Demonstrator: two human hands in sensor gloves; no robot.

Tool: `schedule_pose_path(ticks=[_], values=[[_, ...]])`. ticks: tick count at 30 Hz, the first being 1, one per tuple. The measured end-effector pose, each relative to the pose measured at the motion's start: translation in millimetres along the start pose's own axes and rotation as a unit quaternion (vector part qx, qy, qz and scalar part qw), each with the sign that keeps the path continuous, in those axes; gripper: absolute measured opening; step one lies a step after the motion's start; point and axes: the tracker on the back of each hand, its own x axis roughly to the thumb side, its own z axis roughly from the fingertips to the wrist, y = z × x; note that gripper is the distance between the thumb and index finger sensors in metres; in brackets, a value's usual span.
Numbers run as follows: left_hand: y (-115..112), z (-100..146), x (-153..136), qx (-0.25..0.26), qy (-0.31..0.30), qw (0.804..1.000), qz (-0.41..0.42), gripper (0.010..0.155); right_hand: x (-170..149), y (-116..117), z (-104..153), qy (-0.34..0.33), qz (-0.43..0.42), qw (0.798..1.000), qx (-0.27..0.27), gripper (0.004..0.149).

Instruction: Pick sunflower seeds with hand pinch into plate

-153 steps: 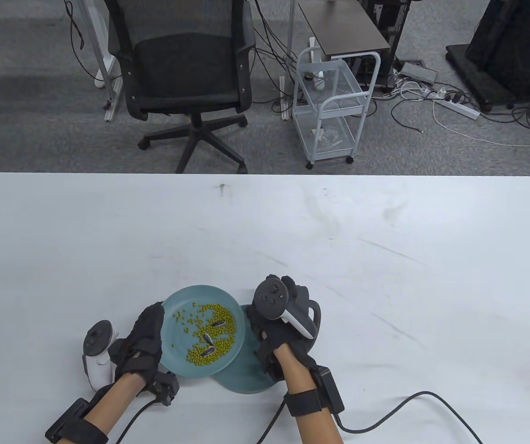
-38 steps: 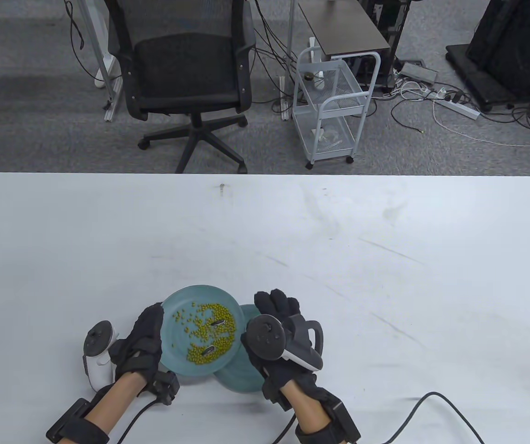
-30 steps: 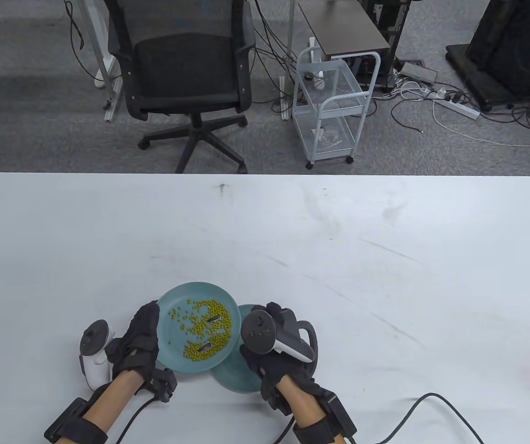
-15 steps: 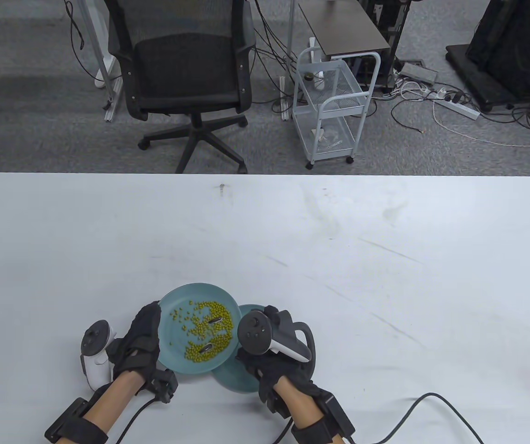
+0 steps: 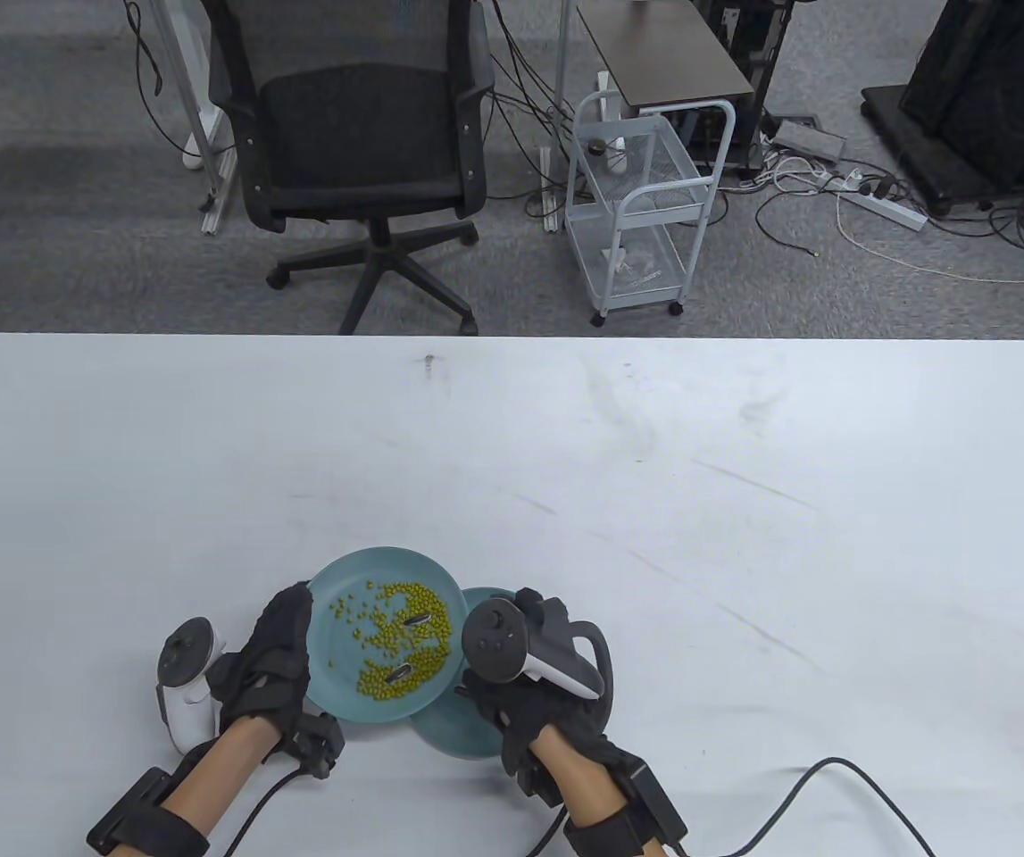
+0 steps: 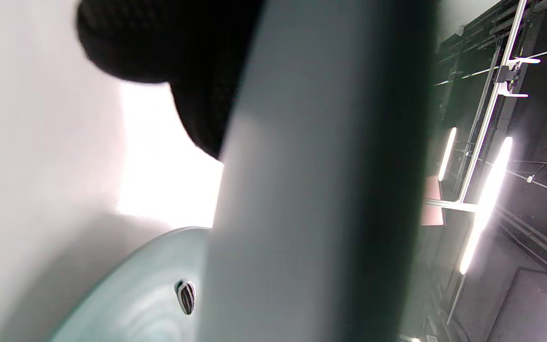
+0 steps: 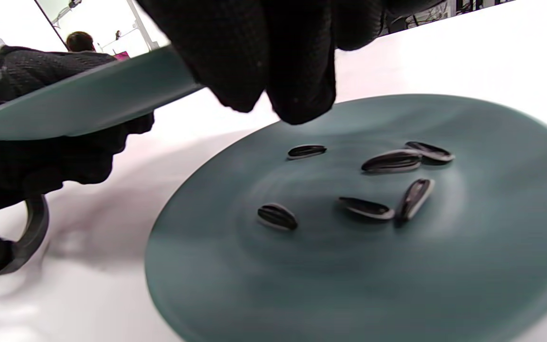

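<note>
My left hand [image 5: 275, 643] grips the left rim of a teal plate [image 5: 333, 669] and holds it raised and tilted. That plate carries green peas [image 5: 404, 638] and two striped sunflower seeds [image 5: 418, 620]. A second teal plate [image 5: 458, 728] lies on the table, half under the raised one. In the right wrist view it [image 7: 302, 285] holds several sunflower seeds [image 7: 390, 161]. My right hand [image 7: 273, 102] hovers just above it, fingertips close together, and I see no seed between them. In the left wrist view the raised plate's underside [image 6: 311, 190] fills the frame.
The white table [image 5: 654, 500] stretches far and to both sides of the plates. A black cable [image 5: 797, 777] runs from my right wrist along the near right. An office chair [image 5: 360, 152] and a white cart [image 5: 636, 205] stand beyond the far edge.
My right hand has drawn back from over the raised plate to just above the lower plate. The raised plate held three seeds five seconds ago and holds two now.
</note>
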Motion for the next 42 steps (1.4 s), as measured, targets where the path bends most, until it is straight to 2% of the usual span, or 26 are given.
schedule_pose_path(ticks=[4,8,13,15,18,22,26,32,42], values=[[-2.2,1.0,1.7,-0.008,-0.002,1.0,-0.001,0.049,-5.4,-20.1,6.4,0.037,0.03,0.999,-0.011,0.04],[-5.2,2.8,4.0,-0.012,-0.009,1.0,-0.007,0.049,-1.4,-50.4,8.5,0.026,-0.024,0.998,-0.058,0.04],[-6.5,2.9,1.7,-0.012,-0.004,1.0,-0.004,0.049,26.8,-75.7,-10.3,0.001,-0.016,0.999,-0.048,0.039],[-6.9,2.9,1.9,-0.013,-0.003,1.0,-0.004,0.049,40.1,-80.5,-21.3,-0.012,-0.032,0.997,-0.064,0.039],[-6.8,3.2,1.9,-0.011,-0.006,1.0,-0.004,0.049,54.3,-75.7,-35.4,-0.031,-0.044,0.997,-0.055,0.038],[-9.5,2.9,2.4,-0.021,-0.007,1.0,-0.009,0.049,55.8,-48.6,-51.1,-0.039,-0.002,0.999,0.003,0.038],[-12.7,3.9,2.7,-0.027,-0.009,1.0,-0.012,0.049,47.9,-37.1,-55.1,-0.03,-0.006,0.999,0.024,0.038],[-11.1,4.6,2.1,-0.016,-0.01,1.0,-0.013,0.049,49.5,-31.8,-55.3,-0.035,0.01,0.998,0.051,0.04],[-11.6,5.8,-0.3,-0.008,-0.009,1.0,-0.016,0.049,70.3,-17.4,-54.7,-0.056,0.145,0.988,0.016,0.039]])
